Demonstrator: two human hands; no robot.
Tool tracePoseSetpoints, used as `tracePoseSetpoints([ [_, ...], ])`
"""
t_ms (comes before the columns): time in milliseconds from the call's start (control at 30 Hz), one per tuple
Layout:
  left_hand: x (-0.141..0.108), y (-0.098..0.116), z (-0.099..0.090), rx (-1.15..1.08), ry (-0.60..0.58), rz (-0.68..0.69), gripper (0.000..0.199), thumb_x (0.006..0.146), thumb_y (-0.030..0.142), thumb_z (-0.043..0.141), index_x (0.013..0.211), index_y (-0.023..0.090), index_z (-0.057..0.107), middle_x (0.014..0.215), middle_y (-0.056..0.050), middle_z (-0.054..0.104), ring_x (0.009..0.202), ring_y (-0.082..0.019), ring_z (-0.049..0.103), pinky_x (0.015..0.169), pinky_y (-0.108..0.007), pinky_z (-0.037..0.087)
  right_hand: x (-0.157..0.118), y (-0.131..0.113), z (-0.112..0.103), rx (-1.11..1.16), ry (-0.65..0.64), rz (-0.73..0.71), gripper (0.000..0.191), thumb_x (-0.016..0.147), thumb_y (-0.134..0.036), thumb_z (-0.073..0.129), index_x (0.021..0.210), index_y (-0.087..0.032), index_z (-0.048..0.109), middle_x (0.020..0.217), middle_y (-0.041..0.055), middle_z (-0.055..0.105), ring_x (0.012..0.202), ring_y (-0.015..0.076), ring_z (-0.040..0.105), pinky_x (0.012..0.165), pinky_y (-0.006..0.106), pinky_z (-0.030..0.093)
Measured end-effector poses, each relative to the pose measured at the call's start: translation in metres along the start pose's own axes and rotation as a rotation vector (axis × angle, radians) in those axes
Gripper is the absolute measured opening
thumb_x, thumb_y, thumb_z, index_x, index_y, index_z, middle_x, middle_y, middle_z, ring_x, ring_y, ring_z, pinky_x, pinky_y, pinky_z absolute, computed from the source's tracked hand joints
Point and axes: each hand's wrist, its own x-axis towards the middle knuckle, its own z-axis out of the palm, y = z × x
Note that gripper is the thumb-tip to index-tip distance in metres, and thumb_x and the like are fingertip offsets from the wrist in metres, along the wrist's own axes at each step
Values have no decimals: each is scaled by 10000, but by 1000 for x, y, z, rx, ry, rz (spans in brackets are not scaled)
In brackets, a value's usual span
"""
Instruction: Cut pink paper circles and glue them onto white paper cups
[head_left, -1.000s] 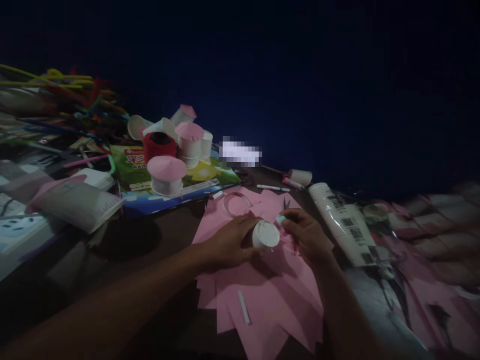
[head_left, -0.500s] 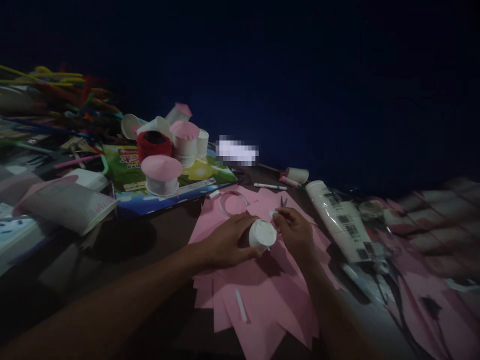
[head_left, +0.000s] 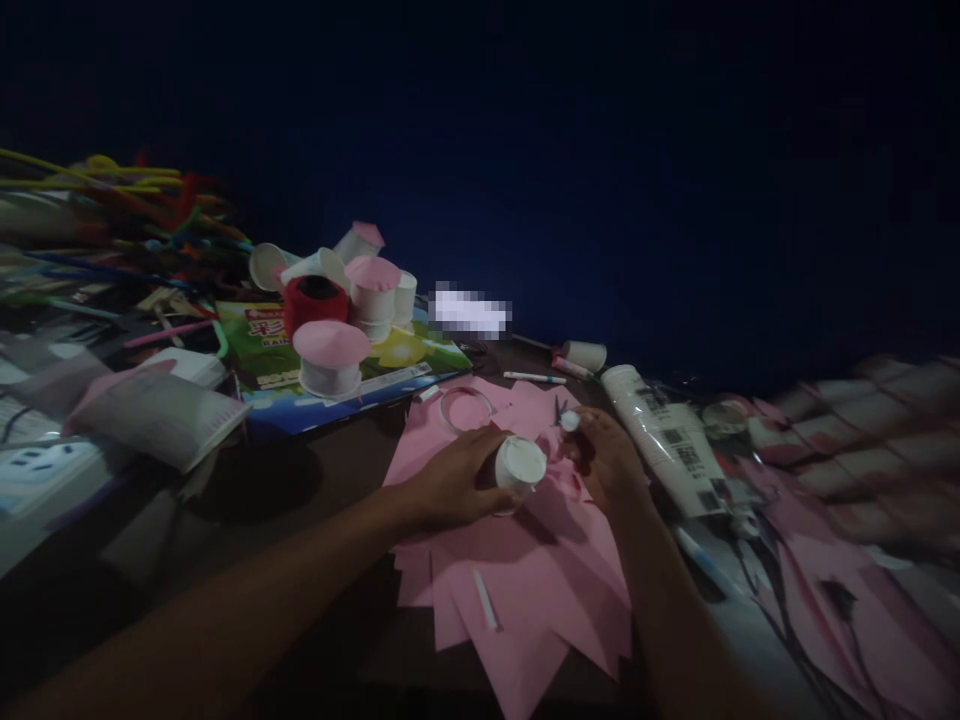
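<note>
My left hand point(head_left: 461, 480) is wrapped round a small white paper cup point(head_left: 520, 462), whose closed round end faces up. To the right, my right hand point(head_left: 604, 455) holds a small round white piece point(head_left: 570, 421) at its fingertips, apart from the cup. Under both hands lie overlapping pink paper sheets point(head_left: 517, 610). A white stick point(head_left: 485, 600) rests on the sheets in front of the cup. Scissors point(head_left: 559, 411), partly hidden, and a roll of tape point(head_left: 465, 408) lie on the paper behind my hands.
At the left, pink-topped cups point(head_left: 331, 350) and red yarn point(head_left: 315, 305) stand on a colourful package point(head_left: 255, 370). A power strip point(head_left: 45, 475) lies farther left. Wrapped stacks of cups point(head_left: 667, 440) are at the right, beside more pink paper point(head_left: 862, 600). A marker point(head_left: 535, 378) lies behind.
My right hand has moved right, away from the cup, with the small white piece. My left hand still holds the cup, now tipped slightly less. The view has shifted a little.
</note>
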Motion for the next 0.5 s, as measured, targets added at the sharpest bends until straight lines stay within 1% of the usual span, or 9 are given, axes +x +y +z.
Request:
tracePoseSetpoints([
  [67,-1,0,0,-7,5,5,449,670,306,642,1090,206,517,1043,-52,557,941,-225,507,819,-349,409,-1,-3,1,15,2,9,219,719,-376,631,820,-185,595,574,-46,542,398,39,383,397,181,301],
  [133,-2,1,0,-11,11,12,430,681,310,634,1082,205,523,1034,-49,558,935,-222,509,816,-348,410,-3,-7,3,-2,13,30,236,718,-408,620,787,-184,590,551,-53,513,382,37,352,379,183,279],
  [233,-4,3,-2,-9,14,22,403,679,312,638,1050,194,536,1012,-48,562,923,-218,512,798,-335,414,-5,-11,6,-69,1,86,271,704,-443,614,710,-176,565,524,-53,482,384,44,348,361,181,246],
  [300,-5,4,-3,-12,10,27,391,688,320,630,1046,192,538,1009,-48,563,912,-215,515,785,-327,416,-3,-13,6,-132,-2,103,289,702,-456,603,696,-172,550,517,-50,490,382,46,349,363,182,254],
  [400,-6,5,-3,-13,10,34,403,696,335,623,1063,196,535,1014,-49,562,907,-214,517,781,-326,414,6,-14,5,-354,29,39,306,717,-472,554,734,-166,541,581,-22,562,386,50,377,376,192,295],
  [500,-6,4,-3,9,5,39,429,685,358,635,1066,190,535,1015,-58,563,910,-224,515,779,-333,412,23,-12,1,-561,66,-40,295,709,-442,554,806,-163,553,663,1,610,401,55,407,388,194,311],
])
